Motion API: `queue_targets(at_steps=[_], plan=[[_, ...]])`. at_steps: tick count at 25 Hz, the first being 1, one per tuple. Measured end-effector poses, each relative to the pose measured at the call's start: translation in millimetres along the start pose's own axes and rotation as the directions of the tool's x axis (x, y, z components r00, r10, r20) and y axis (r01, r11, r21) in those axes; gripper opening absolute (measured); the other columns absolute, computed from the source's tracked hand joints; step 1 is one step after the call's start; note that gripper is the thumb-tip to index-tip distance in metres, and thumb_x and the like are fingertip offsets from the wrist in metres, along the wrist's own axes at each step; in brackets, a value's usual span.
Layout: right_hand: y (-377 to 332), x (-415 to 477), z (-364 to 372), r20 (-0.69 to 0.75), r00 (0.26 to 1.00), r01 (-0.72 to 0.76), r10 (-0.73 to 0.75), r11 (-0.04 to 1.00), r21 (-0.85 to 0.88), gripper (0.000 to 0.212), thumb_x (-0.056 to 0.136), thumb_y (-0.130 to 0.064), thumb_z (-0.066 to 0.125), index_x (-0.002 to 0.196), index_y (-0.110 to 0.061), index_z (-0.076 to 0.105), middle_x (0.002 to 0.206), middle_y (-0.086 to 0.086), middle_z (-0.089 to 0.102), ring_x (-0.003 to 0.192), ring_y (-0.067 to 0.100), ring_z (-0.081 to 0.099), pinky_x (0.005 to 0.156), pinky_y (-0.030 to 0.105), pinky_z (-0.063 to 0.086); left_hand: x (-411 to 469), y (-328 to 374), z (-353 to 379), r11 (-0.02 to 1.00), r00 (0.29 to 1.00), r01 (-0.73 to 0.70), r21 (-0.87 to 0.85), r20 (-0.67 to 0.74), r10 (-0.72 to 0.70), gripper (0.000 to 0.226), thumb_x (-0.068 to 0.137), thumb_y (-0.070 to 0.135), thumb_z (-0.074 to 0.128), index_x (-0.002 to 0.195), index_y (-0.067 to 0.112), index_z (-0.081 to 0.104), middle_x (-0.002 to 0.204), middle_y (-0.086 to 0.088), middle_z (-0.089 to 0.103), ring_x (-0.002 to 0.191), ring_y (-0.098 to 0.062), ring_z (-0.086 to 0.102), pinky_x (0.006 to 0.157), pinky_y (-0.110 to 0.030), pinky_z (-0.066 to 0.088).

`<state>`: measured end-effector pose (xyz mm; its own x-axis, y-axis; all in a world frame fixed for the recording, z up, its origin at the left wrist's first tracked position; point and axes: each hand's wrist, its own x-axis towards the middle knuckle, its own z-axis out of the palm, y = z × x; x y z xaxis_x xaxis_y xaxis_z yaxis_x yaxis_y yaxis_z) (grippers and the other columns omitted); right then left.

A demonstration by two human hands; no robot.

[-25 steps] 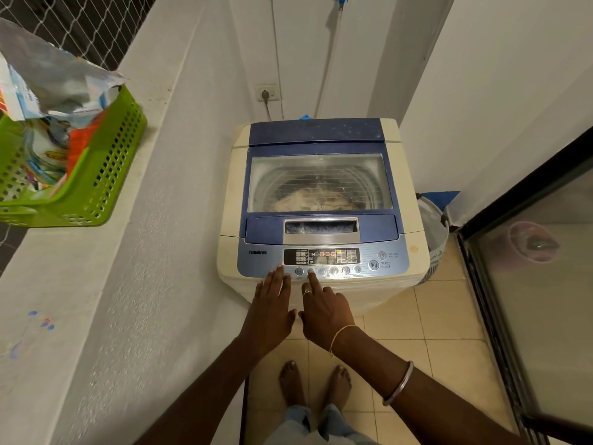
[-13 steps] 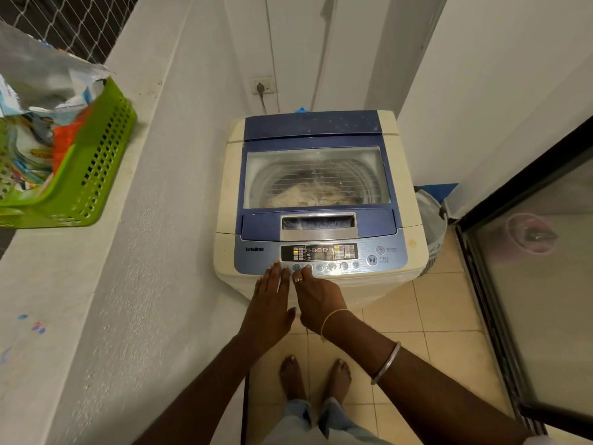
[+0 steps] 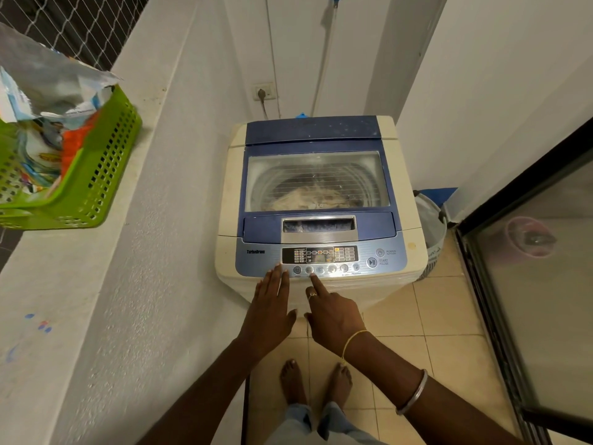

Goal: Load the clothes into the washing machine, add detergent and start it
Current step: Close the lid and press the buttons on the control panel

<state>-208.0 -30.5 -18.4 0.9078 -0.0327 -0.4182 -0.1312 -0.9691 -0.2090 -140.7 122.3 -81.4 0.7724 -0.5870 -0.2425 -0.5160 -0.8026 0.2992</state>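
A cream and blue top-loading washing machine [image 3: 321,133] stands against the wall with its glass lid shut. Pale clothes [image 3: 305,197] show through the lid inside the drum. The control panel [image 3: 321,255] at the front is lit. My left hand [image 3: 269,313] lies flat with fingers together, its tips on the panel's left edge. My right hand [image 3: 333,316] points its index finger at a round button in the row under the display, other fingers curled. An opened detergent bag [image 3: 48,88] sits in the green basket [image 3: 93,187] on the ledge at left.
A white ledge [image 3: 64,284] runs along the left. A plug sits in a wall socket [image 3: 263,91] behind the machine. A laundry basket [image 3: 431,226] stands at the machine's right, beside a dark-framed glass door [image 3: 529,284]. My bare feet are on the tiled floor [image 3: 442,316].
My right index finger has shifted slightly along the button row. The view tilted a little; my left hand stays on the panel's edge.
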Motion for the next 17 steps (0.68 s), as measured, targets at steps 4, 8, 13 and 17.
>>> queue_targets(at_steps=[4,8,13,17], plan=[[7.7,-2.4,5.5,-0.046,0.998,-0.03,0.032,0.999,0.04,0.063,0.096,-0.039,0.056,0.149,-0.016,0.03,0.166,0.001,0.003,0.123,0.028,0.053,0.079,0.041,0.055,-1.4,0.1,-1.6,1.0,1.0,0.005,-0.002,0.025,-0.005,0.094,0.095,0.046,0.059,0.16,0.014,-0.002,0.168,-0.009,-0.008,0.149,-0.022,-0.015,0.123,-0.042,0.003],[20.5,1.0,10.7,-0.093,0.996,-0.014,0.016,1.0,0.02,0.067,0.096,-0.039,0.053,0.152,-0.014,0.026,0.165,0.004,0.012,0.138,0.027,0.039,0.091,0.042,0.054,-1.0,0.3,-4.0,1.0,0.999,-0.009,0.01,0.037,0.009,0.095,0.095,0.051,0.055,0.16,0.015,-0.004,0.168,-0.007,-0.009,0.154,-0.024,-0.01,0.121,-0.039,-0.002],[25.4,1.5,17.3,-0.115,0.993,0.018,-0.017,1.0,0.016,0.068,0.096,-0.037,0.054,0.153,-0.01,0.027,0.164,0.009,0.016,0.15,0.031,0.019,0.105,0.045,0.045,1.3,-1.2,-4.3,1.0,0.999,-0.02,0.02,0.04,0.02,0.095,0.094,0.051,0.057,0.159,0.014,-0.002,0.168,-0.01,-0.005,0.156,-0.029,-0.002,0.12,-0.04,-0.002],[26.3,1.3,23.4,-0.114,0.993,0.015,-0.014,1.0,0.014,0.07,0.094,-0.037,0.055,0.153,-0.008,0.029,0.164,0.012,0.018,0.15,0.032,0.02,0.107,0.046,0.043,1.4,-1.4,-2.3,0.999,0.999,-0.03,0.022,0.035,0.029,0.095,0.092,0.05,0.058,0.159,0.013,0.002,0.168,-0.012,0.0,0.155,-0.031,0.004,0.121,-0.044,0.005]])
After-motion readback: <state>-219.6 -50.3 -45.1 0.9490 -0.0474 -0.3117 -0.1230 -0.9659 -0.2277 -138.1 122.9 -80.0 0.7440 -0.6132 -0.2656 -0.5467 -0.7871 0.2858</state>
